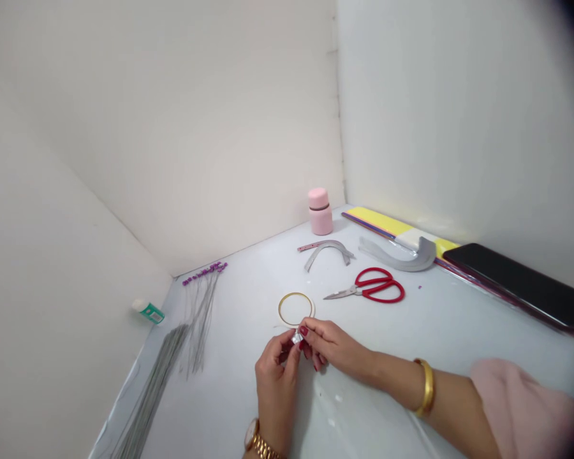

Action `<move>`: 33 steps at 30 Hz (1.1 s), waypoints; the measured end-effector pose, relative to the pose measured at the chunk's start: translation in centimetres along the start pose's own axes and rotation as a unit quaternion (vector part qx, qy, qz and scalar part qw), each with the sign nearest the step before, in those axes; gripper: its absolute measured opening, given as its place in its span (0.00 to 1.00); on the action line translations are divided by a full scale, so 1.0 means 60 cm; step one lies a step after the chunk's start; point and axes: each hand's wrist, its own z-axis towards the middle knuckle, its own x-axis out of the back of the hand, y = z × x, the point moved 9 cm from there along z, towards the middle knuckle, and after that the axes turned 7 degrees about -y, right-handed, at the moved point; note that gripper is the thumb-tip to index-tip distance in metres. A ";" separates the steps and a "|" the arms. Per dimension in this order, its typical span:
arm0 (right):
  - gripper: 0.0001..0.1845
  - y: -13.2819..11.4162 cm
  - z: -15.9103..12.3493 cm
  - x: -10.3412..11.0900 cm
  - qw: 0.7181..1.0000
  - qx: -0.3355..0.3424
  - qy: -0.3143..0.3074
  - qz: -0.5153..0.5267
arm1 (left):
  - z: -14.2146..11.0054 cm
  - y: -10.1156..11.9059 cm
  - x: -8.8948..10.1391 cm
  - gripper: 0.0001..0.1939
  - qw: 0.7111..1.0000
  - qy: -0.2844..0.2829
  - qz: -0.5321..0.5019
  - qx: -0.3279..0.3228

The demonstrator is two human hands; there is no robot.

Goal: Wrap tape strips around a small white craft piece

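My left hand and my right hand meet over the near middle of the table. Between their fingertips is a small shiny whitish-silver piece, too small for its kind to be told. Both hands are closed in a pinch on it. Just beyond the fingers lies a thin gold-coloured ring with a pale outer edge, which looks like a narrow roll of tape. Red-handled scissors rest to its right, blades pointing left.
At left lie a bundle of grey wires, purple-tipped wire stems and a green-and-white tube. Farther back are a pink bottle and curved grey strips. Along the right wall lie a clear curled strip, coloured sheets and a black phone.
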 end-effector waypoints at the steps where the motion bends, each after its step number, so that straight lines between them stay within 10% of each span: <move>1: 0.18 -0.002 -0.001 0.000 1.000 0.002 -0.004 -0.009 | 0.000 0.001 0.000 0.10 1.000 0.000 0.004 -0.002; 20: 0.10 -0.024 -0.018 0.016 0.975 0.054 -0.001 -0.215 | -0.003 0.019 -0.027 0.07 0.999 -0.024 0.038 0.012; 33: 0.17 -0.005 -0.013 0.004 0.999 0.019 -0.026 -0.031 | -0.004 -0.010 -0.029 0.07 0.996 -0.024 -0.057 0.065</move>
